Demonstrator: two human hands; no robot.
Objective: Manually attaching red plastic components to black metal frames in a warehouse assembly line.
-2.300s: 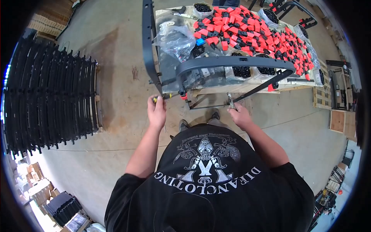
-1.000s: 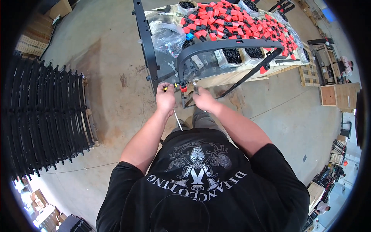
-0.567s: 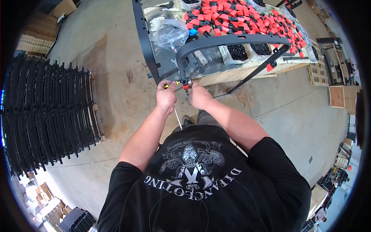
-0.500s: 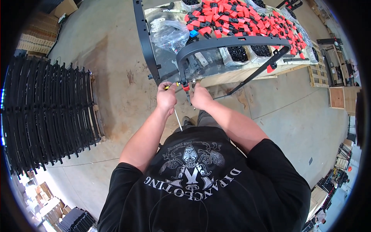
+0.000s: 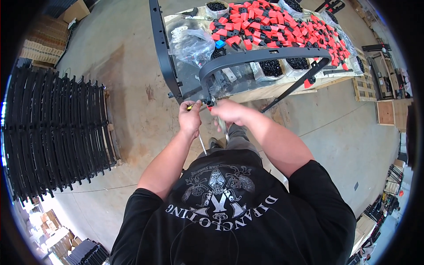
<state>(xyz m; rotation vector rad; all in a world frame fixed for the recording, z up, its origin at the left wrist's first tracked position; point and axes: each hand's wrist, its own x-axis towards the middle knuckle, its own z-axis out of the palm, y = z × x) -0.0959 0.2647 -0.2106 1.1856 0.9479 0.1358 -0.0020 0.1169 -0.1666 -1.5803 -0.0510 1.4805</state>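
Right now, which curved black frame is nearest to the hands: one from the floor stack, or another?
The single curved black frame arching over the table; both hands meet at its lower end, while the stacked frames lie far left.

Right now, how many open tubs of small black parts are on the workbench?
4, possibly more hidden: one tub at the far left end, one tub at the far edge, two near the front edge, tub and tub, behind the curved black bar.

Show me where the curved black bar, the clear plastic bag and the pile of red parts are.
curved black bar (image 5: 265, 55), head view, top of its arch.
clear plastic bag (image 5: 192, 44), head view, middle of the crumpled bag.
pile of red parts (image 5: 287, 24), head view, centre of the heap.
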